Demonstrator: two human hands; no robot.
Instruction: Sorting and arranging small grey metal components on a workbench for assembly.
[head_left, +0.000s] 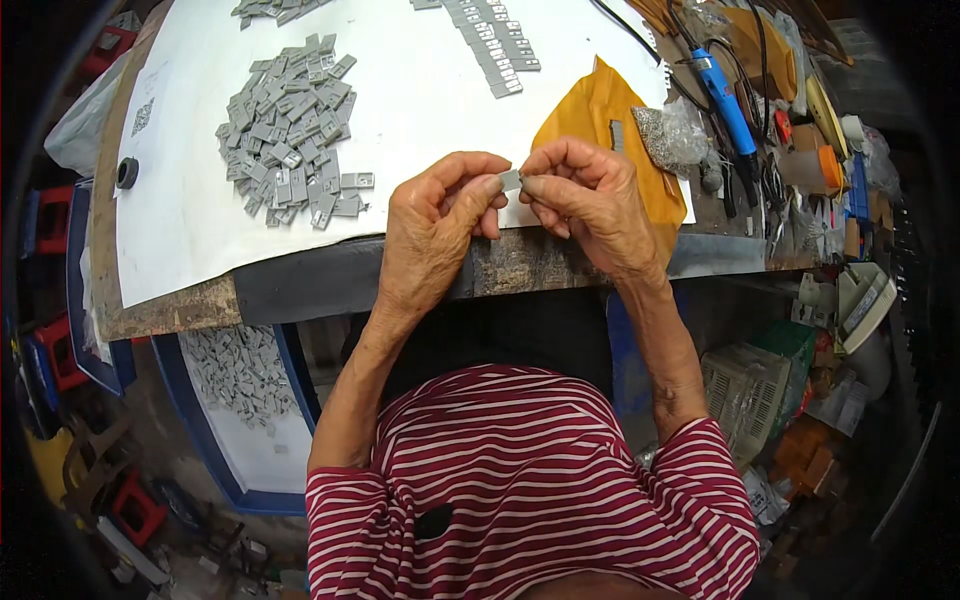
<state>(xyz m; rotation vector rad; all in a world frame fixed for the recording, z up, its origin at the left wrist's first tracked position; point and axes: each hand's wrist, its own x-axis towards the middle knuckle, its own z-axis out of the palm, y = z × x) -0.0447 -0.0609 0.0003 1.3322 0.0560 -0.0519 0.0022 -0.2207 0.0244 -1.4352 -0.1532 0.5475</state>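
Observation:
Above the table's near edge, my left hand (440, 225) is closed in a pinch on a small grey rectangular piece (511, 181). My right hand (600, 205) meets it from the other side, thumb and forefinger pinched at the piece's right end. Whether the right fingertips also hold some tiny part is too small to tell. To the left lies a loose heap of similar grey pieces (290, 130) on white paper (420, 110). Farther back, more of them form overlapping rows (490, 45). Beside my right hand is a yellow-orange envelope (580, 105) with a narrow grey strip (616, 135) on it.
A clear bag of small metal parts (665, 140) rests by the envelope. Behind it lie a blue pen-shaped electric tool (722, 98) and cluttered tools. A blue-rimmed tray (245, 490) of grey pieces sits below the table's left side. A black ring (127, 173) stands at the left edge.

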